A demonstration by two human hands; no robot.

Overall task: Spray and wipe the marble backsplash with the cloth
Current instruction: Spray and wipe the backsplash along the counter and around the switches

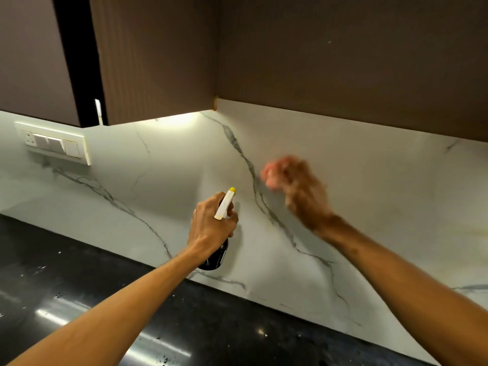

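The white marble backsplash (343, 196) with grey veins runs across the wall under the cabinets. My left hand (211, 228) grips a dark spray bottle (215, 257) by its neck. Its white trigger head with a yellow nozzle (227, 202) points at the marble. My right hand (298, 191) is raised close to the backsplash, right of the bottle, and is blurred by motion. Its curled fingers hold a small pinkish bunch, apparently the cloth (272, 175), against or just off the marble.
A black speckled countertop (79, 291) lies below the backsplash. A white switch and socket plate (52, 143) is mounted on the wall at the left. Dark brown upper cabinets (343, 62) hang overhead, with a lit strip under the left one.
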